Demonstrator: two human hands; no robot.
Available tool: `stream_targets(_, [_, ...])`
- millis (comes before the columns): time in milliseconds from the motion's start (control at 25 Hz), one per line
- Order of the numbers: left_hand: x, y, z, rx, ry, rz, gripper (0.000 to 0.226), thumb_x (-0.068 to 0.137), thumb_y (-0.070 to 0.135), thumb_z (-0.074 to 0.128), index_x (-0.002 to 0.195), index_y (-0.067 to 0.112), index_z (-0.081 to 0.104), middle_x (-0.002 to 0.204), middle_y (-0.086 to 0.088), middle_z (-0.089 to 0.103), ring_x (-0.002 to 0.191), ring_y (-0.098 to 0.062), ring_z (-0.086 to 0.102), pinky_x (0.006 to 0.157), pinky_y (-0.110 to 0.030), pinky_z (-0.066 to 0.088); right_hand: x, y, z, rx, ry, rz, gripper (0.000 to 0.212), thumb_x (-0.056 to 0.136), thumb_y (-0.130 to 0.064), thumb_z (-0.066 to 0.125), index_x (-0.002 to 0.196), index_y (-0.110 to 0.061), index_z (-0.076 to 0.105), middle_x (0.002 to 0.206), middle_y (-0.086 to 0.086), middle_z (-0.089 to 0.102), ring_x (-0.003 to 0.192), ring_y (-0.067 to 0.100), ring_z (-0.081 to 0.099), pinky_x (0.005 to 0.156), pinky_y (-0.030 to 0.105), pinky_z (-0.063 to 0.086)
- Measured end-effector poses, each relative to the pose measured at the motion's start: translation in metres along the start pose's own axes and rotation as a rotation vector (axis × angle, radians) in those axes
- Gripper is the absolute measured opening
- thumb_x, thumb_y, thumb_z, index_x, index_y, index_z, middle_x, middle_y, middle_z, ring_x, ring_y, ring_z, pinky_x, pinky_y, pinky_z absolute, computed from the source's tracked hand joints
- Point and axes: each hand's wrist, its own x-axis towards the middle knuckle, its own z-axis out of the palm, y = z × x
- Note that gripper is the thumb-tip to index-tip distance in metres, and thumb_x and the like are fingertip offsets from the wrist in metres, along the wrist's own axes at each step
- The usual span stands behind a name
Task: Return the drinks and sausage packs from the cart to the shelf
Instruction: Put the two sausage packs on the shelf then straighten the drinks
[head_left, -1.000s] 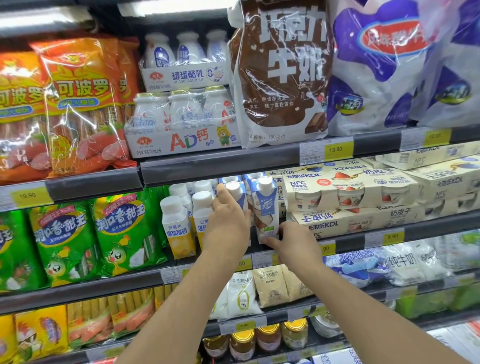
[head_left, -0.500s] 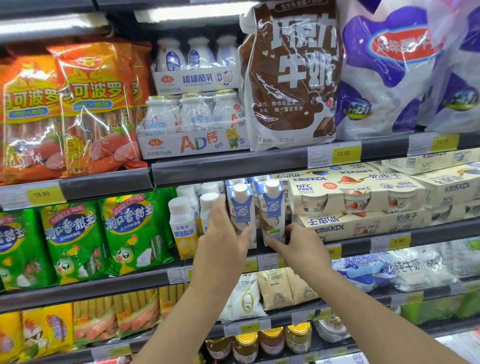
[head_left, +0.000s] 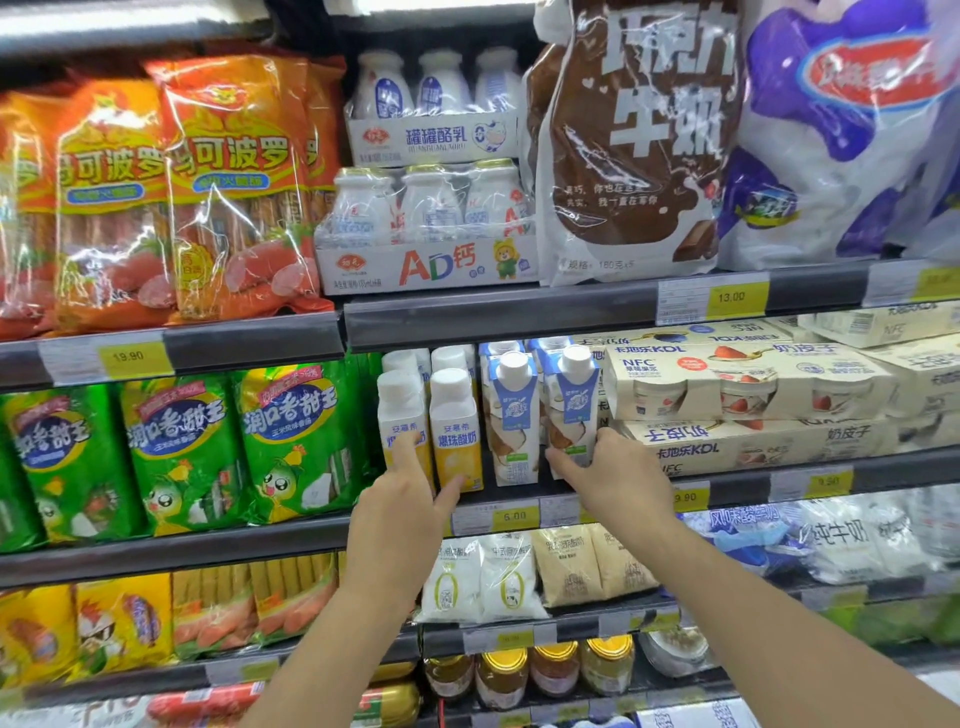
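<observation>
Middle shelf (head_left: 519, 512), drinks section. Left hand (head_left: 402, 506) has left the blue-and-white carton (head_left: 511, 421) it gripped half a second ago and moved left; it now hangs open, fingers loosely spread, fingertips against the lower fronts of the two yellow yogurt bottles (head_left: 457, 431), holding nothing. Right hand (head_left: 613, 475) stays on the right-hand blue carton (head_left: 571, 410), thumb and fingers pinched round its lower part. Both cartons stand upright side by side at the shelf edge, between the yellow bottles and the stacked cream boxes (head_left: 743, 387). Green sausage packs (head_left: 291, 441) hang left of the bottles, orange ones (head_left: 234, 182) on the shelf above.
</observation>
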Motion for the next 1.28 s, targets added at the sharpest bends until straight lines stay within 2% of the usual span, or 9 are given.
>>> stream_targets(200, [0.002, -0.004, 0.000, 0.066, 0.127, 0.071, 0.046, 0.081, 0.049, 0.070, 0.101, 0.015, 0.045, 0.056, 0.007, 0.052, 0.043, -0.015, 0.054, 0.039, -0.023, 0.039, 0.002, 0.008, 0.001, 0.064, -0.035, -0.009, 0.049, 0.080, -0.068, 0.060, 0.080, -0.019, 0.058, 0.078, -0.004, 0.059, 0.078, 0.020, 0.060, 0.063, 0.037, 0.052])
stream_targets(320, [0.006, -0.013, -0.008, -0.164, 0.138, -0.126, 0.049, 0.081, 0.039, 0.074, 0.112, 0.018, 0.042, 0.091, 0.004, 0.054, 0.074, -0.018, 0.057, 0.058, -0.028, 0.040, 0.003, 0.010, 0.000, 0.111, -0.063, -0.003, 0.044, 0.078, -0.065, 0.065, 0.087, -0.022, 0.061, 0.081, -0.006, 0.063, 0.078, 0.018, 0.062, 0.058, 0.032, 0.047])
stream_targets(400, [0.010, -0.020, -0.007, -0.208, 0.028, -0.239, 0.063, 0.082, 0.036, 0.074, 0.130, 0.019, 0.036, 0.119, 0.000, 0.056, 0.103, -0.024, 0.059, 0.075, -0.038, 0.049, 0.003, 0.009, 0.001, 0.102, -0.058, -0.001, 0.042, 0.078, -0.064, 0.066, 0.088, -0.024, 0.062, 0.083, -0.006, 0.064, 0.080, 0.017, 0.063, 0.059, 0.031, 0.046])
stream_targets(480, [0.016, -0.024, -0.006, -0.223, -0.065, -0.277, 0.075, 0.081, 0.036, 0.075, 0.139, 0.021, 0.030, 0.131, 0.000, 0.057, 0.115, -0.025, 0.057, 0.088, -0.042, 0.050, 0.004, 0.009, 0.001, 0.092, -0.055, 0.009, 0.042, 0.076, -0.066, 0.066, 0.087, -0.026, 0.062, 0.081, -0.007, 0.065, 0.079, 0.017, 0.064, 0.059, 0.031, 0.047])
stream_targets(760, [0.038, -0.034, -0.009, -0.297, -0.213, -0.317, 0.066, 0.073, 0.031, 0.083, 0.125, 0.025, 0.043, 0.112, 0.004, 0.066, 0.110, -0.024, 0.058, 0.087, -0.045, 0.050, 0.004, 0.008, 0.002, 0.060, -0.042, 0.009, 0.040, 0.076, -0.067, 0.065, 0.083, -0.027, 0.063, 0.076, -0.009, 0.064, 0.077, 0.017, 0.065, 0.057, 0.031, 0.047])
stream_targets(960, [0.041, -0.040, -0.013, -0.298, -0.249, -0.291, 0.050, 0.079, 0.023, 0.080, 0.118, 0.022, 0.048, 0.100, 0.010, 0.061, 0.079, -0.014, 0.058, 0.057, -0.020, 0.035, 0.004, 0.009, 0.005, 0.063, -0.011, -0.004, 0.043, 0.076, -0.067, 0.065, 0.087, -0.025, 0.065, 0.081, -0.009, 0.064, 0.080, 0.017, 0.063, 0.067, 0.036, 0.054])
stream_targets(1120, [0.037, -0.039, -0.017, -0.314, -0.251, -0.296, 0.056, 0.078, 0.027, 0.080, 0.123, 0.025, 0.046, 0.105, 0.013, 0.063, 0.081, -0.020, 0.067, 0.067, -0.032, 0.049, 0.004, 0.009, 0.006, 0.050, 0.000, -0.009, 0.044, 0.076, -0.067, 0.064, 0.088, -0.025, 0.065, 0.083, -0.007, 0.065, 0.082, 0.017, 0.062, 0.069, 0.037, 0.055])
stream_targets(1200, [0.025, -0.038, -0.018, -0.340, -0.155, -0.336, 0.063, 0.075, 0.029, 0.082, 0.125, 0.023, 0.046, 0.103, 0.015, 0.057, 0.091, -0.020, 0.064, 0.075, -0.032, 0.047, 0.004, 0.009, 0.005, 0.044, -0.002, -0.008, 0.043, 0.076, -0.067, 0.064, 0.087, -0.025, 0.065, 0.084, -0.007, 0.065, 0.082, 0.018, 0.061, 0.070, 0.037, 0.055])
stream_targets(1280, [0.005, -0.038, -0.016, -0.262, 0.057, -0.241, 0.051, 0.073, 0.035, 0.082, 0.111, 0.019, 0.051, 0.091, 0.010, 0.058, 0.086, -0.019, 0.059, 0.070, -0.028, 0.042, 0.003, 0.008, 0.004, 0.053, -0.011, -0.002, 0.043, 0.076, -0.067, 0.064, 0.088, -0.026, 0.065, 0.082, -0.008, 0.065, 0.082, 0.018, 0.062, 0.068, 0.036, 0.054])
